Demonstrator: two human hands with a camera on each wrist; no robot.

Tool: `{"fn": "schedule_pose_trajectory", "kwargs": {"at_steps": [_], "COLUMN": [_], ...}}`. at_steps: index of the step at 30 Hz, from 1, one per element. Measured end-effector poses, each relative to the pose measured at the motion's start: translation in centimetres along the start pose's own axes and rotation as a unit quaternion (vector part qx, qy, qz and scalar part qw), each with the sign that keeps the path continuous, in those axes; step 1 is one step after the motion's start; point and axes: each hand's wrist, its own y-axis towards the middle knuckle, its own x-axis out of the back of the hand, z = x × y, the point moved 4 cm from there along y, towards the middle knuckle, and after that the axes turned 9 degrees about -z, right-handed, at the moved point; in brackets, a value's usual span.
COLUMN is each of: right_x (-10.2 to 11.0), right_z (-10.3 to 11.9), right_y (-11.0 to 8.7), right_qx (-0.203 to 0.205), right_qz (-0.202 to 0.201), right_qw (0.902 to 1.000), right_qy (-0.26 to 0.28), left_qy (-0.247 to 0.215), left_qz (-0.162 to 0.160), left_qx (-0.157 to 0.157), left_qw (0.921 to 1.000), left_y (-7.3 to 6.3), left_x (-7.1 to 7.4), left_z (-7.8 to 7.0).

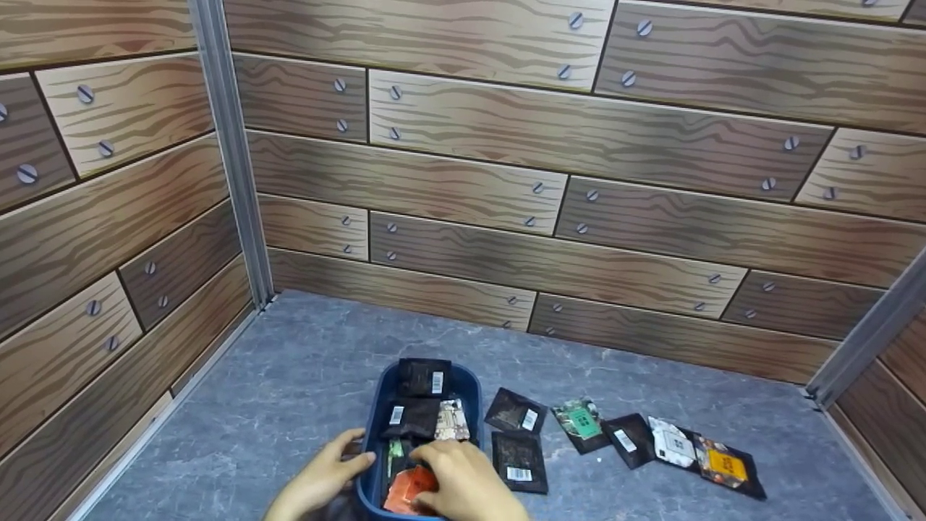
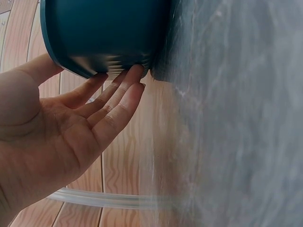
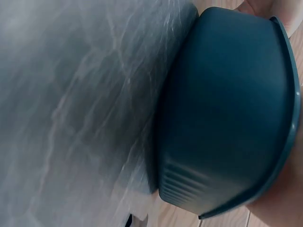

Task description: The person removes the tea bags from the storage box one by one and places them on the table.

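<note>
A dark blue plastic bin [image 1: 474, 394] stands on the grey surface, holding several small flat packets. My left hand [image 1: 325, 474] grips its left side, with the thumb at the rim and the fingers against the outer wall; the left wrist view shows these fingers [image 2: 124, 97] on the ribbed wall. Inside the bin, my right hand [image 1: 466, 477] pinches an orange-red packet [image 1: 409, 488] near the front, partly covering it. Behind it lie a black packet [image 1: 412, 417], a beige patterned packet [image 1: 452, 420] and a green-marked packet [image 1: 395, 452]. Another black packet [image 1: 419, 378] leans at the far end.
Right of the bin lie two black packets [image 1: 517, 410] with barcodes. Farther right are a green packet [image 1: 581, 423], a black packet [image 1: 628, 439], a white packet [image 1: 673, 441] and an orange-labelled packet [image 1: 727, 464]. Wood-patterned walls [image 1: 463, 159] enclose the grey surface [image 1: 304, 362].
</note>
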Motion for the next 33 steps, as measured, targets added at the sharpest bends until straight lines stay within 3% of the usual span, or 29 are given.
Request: {"fn": "schedule_pose_trajectory", "kwargs": {"at_steps": [10,15,22,29,33], "right_x": [-0.3,-0.3,0.5,2.2,3.3], "right_z": [0.2,0.1,0.4,1.1,1.7], "right_y": [0.1,0.3,0.2,-0.3,-0.6], "right_qx": [0.003,-0.010,0.018,-0.005,0.008], "right_qz": [-0.001,0.011,-0.041,-0.072,-0.098], "right_qw": [1.0000,0.9991,0.9980,0.9955,0.9928], "right_qy": [0.001,0.040,0.044,0.061,0.068], "left_qy": [0.009,0.007,0.004,0.017,0.007], "left_qz": [0.003,0.000,0.000,0.000,0.004], "left_qx": [0.016,0.012,0.000,0.014,0.007], "left_qw": [0.9998,0.9999,1.0000,0.9998,0.9999], "left_y": [-0.2,-0.1,0.0,0.0,0.1], "left_x": [0.2,0.0,-0.1,0.0,-0.1], "left_z": [0.0,0.0,0.0,0.0,0.0]}}
